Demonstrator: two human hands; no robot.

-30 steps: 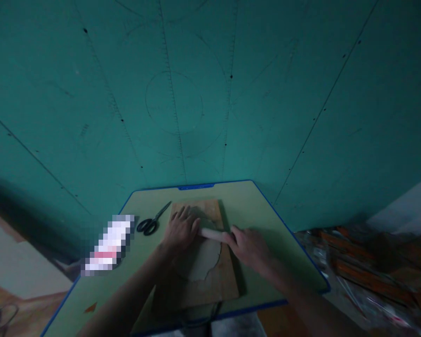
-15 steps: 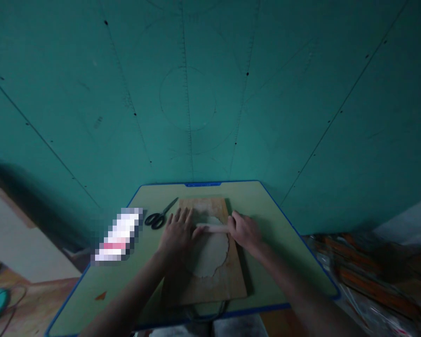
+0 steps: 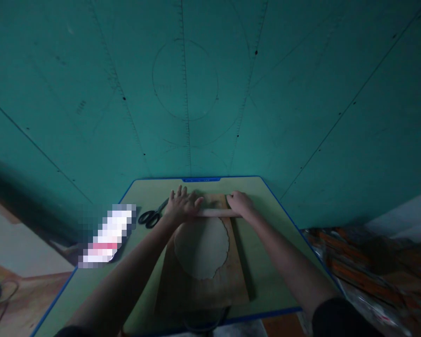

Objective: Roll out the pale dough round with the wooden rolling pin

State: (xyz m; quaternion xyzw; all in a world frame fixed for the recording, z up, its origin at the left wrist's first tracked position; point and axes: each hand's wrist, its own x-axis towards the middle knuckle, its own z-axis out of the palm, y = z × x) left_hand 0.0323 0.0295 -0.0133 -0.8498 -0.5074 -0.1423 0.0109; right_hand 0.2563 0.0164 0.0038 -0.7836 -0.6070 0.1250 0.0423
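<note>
A pale rolling pin [image 3: 215, 213] lies across the far edge of a flat, roughly round sheet of dough [image 3: 203, 248]. Under the dough is a wooden board [image 3: 231, 281]. My left hand [image 3: 183, 205] rests its palm on the pin's left end, fingers spread and pointing away from me. At the right end, my right hand [image 3: 241, 204] has its fingers curled over the pin. Black-handled scissors [image 3: 150, 217] lie just left of the board, their blade tips partly hidden behind my left hand.
The board sits on a pale green table [image 3: 270, 281] with a blue rim. A pixelated, phone-like object [image 3: 108, 236] lies at the table's left edge. Behind stands a green wall [image 3: 203, 93] with pencil marks. Plastic-wrapped orange-brown items [image 3: 358, 276] are on the floor at right.
Both hands and the rolling pin have moved away from me, from the dough's upper part to its far edge. More of the dough shows. The view has shifted slightly.
</note>
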